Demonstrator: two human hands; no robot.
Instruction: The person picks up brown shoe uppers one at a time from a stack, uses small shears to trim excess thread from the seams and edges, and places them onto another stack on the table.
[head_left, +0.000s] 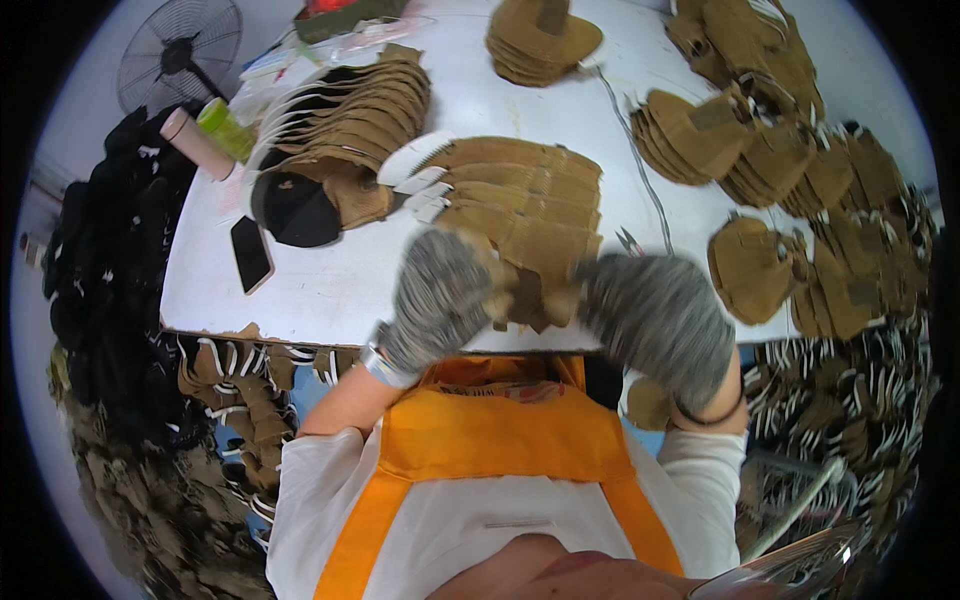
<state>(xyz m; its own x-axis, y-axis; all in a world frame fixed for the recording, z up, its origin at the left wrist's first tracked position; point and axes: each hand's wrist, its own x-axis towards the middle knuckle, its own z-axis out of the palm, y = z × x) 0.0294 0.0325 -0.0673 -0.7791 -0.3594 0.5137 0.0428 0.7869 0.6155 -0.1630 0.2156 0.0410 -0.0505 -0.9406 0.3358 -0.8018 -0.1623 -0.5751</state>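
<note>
Bare white table (pixel 340 280) is left open at nine o'clock of the gloved left hand (pixel 440 300), bounded by a black phone (pixel 250 252) and a dark cap (pixel 298 208). At twelve o'clock, passage is blocked by stacked tan pieces (pixel 520 200); at three o'clock, by further tan piles (pixel 790 270).

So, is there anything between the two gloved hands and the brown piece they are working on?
No, nothing visible. The left hand and the right hand, both in grey gloves, already grip the brown piece from either side at the near edge of the white table. The picture is blurred here, so finger positions are unclear.
</note>
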